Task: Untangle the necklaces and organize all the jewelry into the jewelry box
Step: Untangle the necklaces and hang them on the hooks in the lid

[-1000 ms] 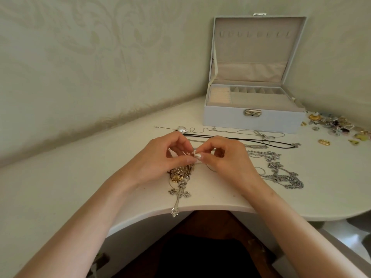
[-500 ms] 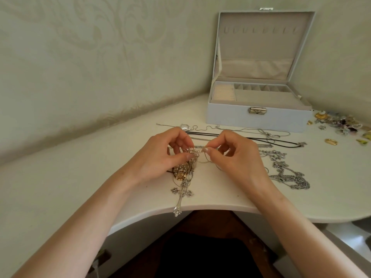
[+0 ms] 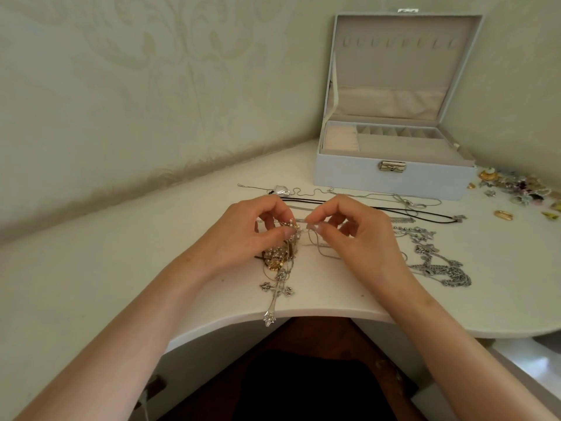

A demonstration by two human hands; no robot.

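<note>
Tangle of necklaces point(image 3: 277, 258) sits under your left hand point(image 3: 246, 235), whose thumb and fingertips pinch a pearl sprig point(image 3: 292, 228) at its top. Your right hand point(image 3: 358, 235), just beside it, pinches a thin silver chain point(image 3: 318, 249) running out of that knot. Below the left hand lies a silver cross pendant point(image 3: 274, 294), tip over the table point(image 3: 334, 299) edge. Beyond both hands stands the open jewelry box point(image 3: 391, 180); a heavy silver chain point(image 3: 440, 268) lies right of your right hand.
</note>
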